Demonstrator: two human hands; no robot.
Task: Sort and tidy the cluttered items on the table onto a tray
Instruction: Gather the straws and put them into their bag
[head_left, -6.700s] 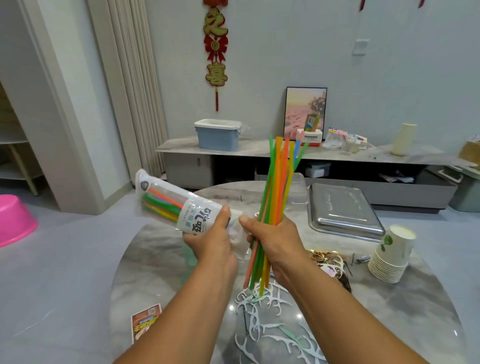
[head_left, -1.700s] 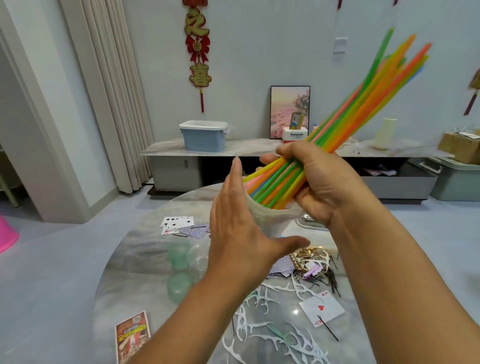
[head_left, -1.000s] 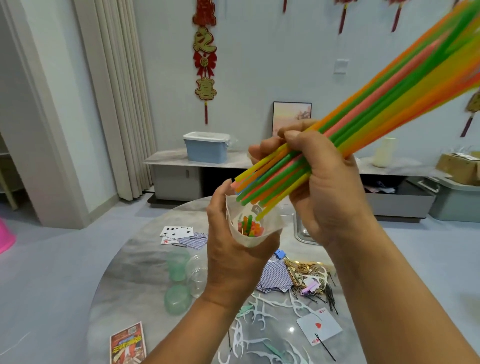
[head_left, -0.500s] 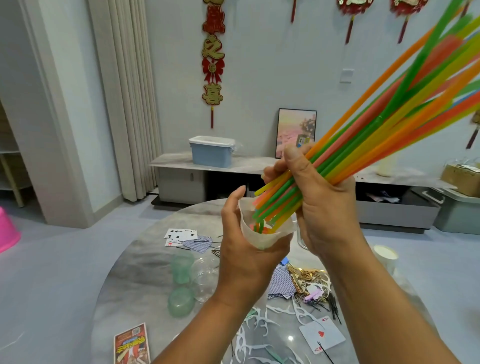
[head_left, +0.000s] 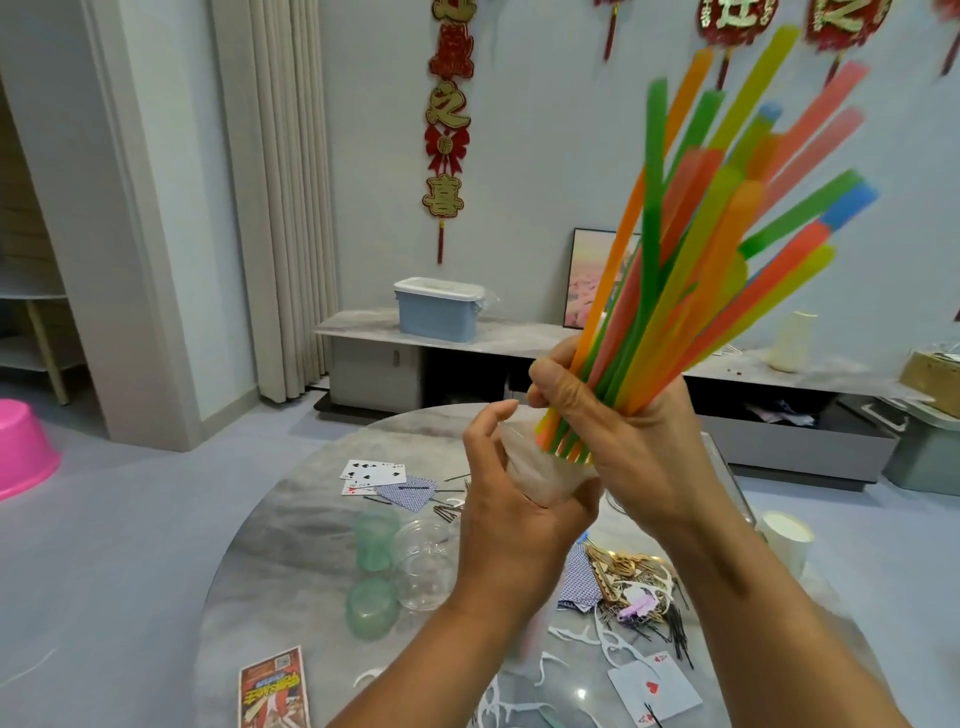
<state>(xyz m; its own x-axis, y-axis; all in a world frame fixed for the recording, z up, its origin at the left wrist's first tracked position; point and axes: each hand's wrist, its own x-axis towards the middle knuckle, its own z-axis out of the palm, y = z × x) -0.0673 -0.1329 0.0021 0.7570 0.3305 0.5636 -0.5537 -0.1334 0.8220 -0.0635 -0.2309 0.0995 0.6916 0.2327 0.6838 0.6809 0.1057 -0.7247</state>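
Above the cluttered round marble table (head_left: 291, 519), a left hand (head_left: 511, 512) cups a clear plastic sleeve (head_left: 540, 467) mouth-up while the right hand (head_left: 618, 441) grips fanned neon drinking straws (head_left: 691, 249), feeding their ends inside, seemingly to bundle them.

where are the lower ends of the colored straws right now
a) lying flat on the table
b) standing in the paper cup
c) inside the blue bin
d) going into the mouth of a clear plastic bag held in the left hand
d: the right hand grips the straws, their lower tips at the mouth of the clear plastic bag that the left hand holds.
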